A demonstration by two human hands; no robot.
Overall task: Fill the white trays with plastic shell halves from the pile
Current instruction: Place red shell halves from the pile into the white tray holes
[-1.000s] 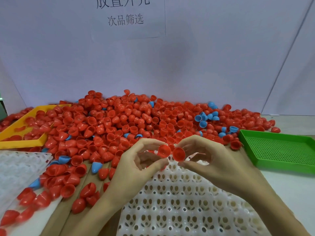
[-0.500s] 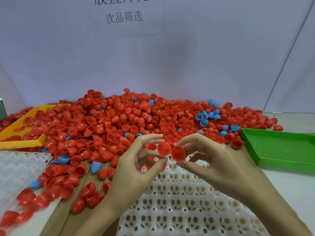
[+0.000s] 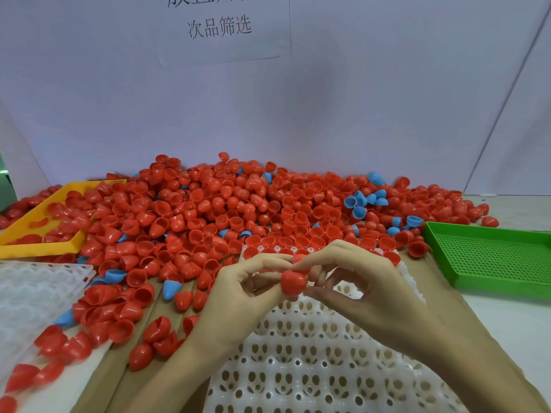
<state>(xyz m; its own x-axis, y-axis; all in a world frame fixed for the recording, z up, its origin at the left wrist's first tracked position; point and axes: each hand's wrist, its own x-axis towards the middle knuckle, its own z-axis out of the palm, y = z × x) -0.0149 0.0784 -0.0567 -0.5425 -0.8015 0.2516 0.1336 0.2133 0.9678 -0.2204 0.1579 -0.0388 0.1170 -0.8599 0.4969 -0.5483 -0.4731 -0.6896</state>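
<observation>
White tray [image 3: 313, 362] holds few red shells at its far edge.
My left hand [image 3: 238, 296] and right hand [image 3: 366, 293] pinch a shell [image 3: 293, 282]; pile [image 3: 223, 210] behind.

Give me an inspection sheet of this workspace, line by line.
Surface: brown boards under the shells.
Job's things: big pile of red shells with a few blue; white tray in front, only its far row filled; second white tray at left.
Clutter: yellow tray holding red shells; green tray.
Grippers: left hand and right hand together pinch a red shell.
Cables: nothing seen.
Surroundings: white wall, paper sign.
</observation>
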